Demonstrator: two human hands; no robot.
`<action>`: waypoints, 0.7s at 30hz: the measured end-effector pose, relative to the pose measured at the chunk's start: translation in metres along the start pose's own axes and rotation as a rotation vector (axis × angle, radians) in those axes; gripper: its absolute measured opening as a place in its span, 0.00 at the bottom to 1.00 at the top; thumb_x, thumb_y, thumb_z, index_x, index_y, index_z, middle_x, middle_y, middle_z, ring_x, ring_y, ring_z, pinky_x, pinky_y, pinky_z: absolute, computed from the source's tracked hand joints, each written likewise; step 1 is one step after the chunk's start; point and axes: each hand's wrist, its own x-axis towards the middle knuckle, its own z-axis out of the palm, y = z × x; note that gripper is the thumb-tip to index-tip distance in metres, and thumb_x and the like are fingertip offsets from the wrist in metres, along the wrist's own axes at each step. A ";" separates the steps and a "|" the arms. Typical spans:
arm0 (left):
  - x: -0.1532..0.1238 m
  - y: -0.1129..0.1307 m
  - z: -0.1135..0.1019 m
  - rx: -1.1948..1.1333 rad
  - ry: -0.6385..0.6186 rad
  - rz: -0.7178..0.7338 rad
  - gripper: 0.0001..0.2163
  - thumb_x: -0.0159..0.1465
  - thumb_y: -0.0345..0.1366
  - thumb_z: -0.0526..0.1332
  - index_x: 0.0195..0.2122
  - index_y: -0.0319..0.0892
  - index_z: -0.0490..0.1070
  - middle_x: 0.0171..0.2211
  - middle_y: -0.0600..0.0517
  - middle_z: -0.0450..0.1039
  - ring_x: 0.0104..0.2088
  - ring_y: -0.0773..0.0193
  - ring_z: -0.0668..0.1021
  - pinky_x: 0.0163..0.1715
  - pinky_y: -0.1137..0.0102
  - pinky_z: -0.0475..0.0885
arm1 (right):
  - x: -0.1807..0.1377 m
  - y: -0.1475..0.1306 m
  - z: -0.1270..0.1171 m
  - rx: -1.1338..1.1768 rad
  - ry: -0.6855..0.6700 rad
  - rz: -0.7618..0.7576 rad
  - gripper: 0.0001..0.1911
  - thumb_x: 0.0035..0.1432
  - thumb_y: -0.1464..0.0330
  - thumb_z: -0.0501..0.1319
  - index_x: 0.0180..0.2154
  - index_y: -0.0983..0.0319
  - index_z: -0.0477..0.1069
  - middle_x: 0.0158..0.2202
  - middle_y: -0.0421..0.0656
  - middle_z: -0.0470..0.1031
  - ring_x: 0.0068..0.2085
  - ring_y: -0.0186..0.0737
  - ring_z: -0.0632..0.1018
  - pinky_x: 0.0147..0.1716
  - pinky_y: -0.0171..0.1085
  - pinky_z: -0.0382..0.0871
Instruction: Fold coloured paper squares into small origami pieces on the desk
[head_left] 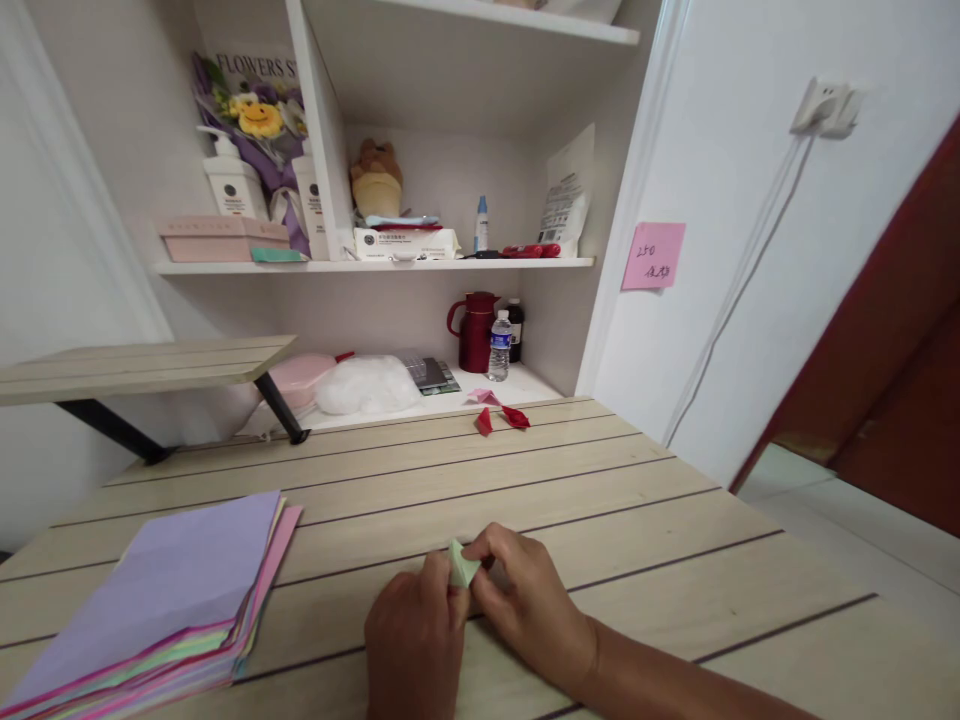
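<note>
A small folded piece of light green paper [463, 566] is pinched between my two hands, just above the wooden table. My left hand [416, 630] is closed, its thumb and forefinger on the paper's left side. From the right, my right hand [529, 600] grips the paper's other edge with thumb and fingertips. Part of the paper is hidden behind the fingers. Left of my hands lies a stack of coloured paper sheets [187, 570], a lilac one on top.
Red folded paper pieces [515, 417] and a pink one [484, 397] lie at the table's far edge. Behind stand a dark red jug [475, 335] and a water bottle [500, 347]. A raised wooden stand [150, 362] is at the left.
</note>
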 end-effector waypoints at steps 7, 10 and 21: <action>0.015 0.006 -0.007 0.068 -0.329 -0.092 0.08 0.59 0.24 0.58 0.33 0.46 0.71 0.20 0.56 0.76 0.22 0.58 0.77 0.23 0.67 0.51 | 0.006 0.008 0.001 -0.189 -0.146 0.034 0.10 0.52 0.79 0.60 0.33 0.58 0.68 0.35 0.40 0.74 0.37 0.40 0.73 0.38 0.37 0.62; 0.021 0.005 -0.009 0.055 -0.445 -0.143 0.07 0.61 0.27 0.59 0.33 0.46 0.72 0.22 0.55 0.77 0.24 0.58 0.77 0.24 0.68 0.51 | 0.007 0.011 0.002 -0.203 -0.190 0.050 0.10 0.52 0.79 0.61 0.32 0.58 0.68 0.35 0.40 0.72 0.38 0.40 0.72 0.38 0.37 0.62; 0.026 0.002 -0.012 -0.105 -0.576 -0.098 0.06 0.66 0.34 0.60 0.30 0.46 0.70 0.23 0.59 0.73 0.27 0.66 0.74 0.27 0.72 0.61 | 0.007 0.023 -0.001 -0.176 -0.230 0.094 0.11 0.51 0.81 0.62 0.32 0.59 0.69 0.34 0.40 0.73 0.41 0.42 0.72 0.43 0.39 0.62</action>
